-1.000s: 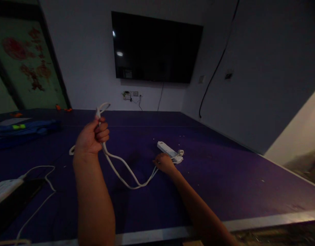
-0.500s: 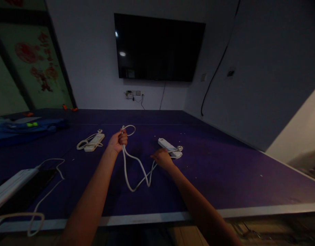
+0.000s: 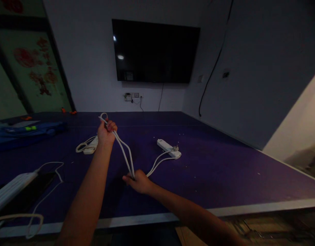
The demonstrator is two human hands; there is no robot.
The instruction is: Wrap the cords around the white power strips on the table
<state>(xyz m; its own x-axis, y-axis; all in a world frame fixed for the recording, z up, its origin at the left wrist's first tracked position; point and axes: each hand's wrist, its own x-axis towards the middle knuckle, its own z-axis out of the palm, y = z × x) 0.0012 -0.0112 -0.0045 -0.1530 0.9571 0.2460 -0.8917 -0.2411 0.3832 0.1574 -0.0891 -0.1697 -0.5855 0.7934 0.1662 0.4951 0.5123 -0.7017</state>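
Your left hand [image 3: 107, 131], raised, is closed around a doubled white cord [image 3: 125, 157]. Nearer you and to its right, your right hand [image 3: 139, 181] curls tightly around the same cord. The white power strip [image 3: 165, 147] lies on the purple tabletop [image 3: 211, 171], beyond and right of your right hand.

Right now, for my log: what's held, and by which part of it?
The doubled white cord: left grip below its looped end, right grip between there and the power strip.
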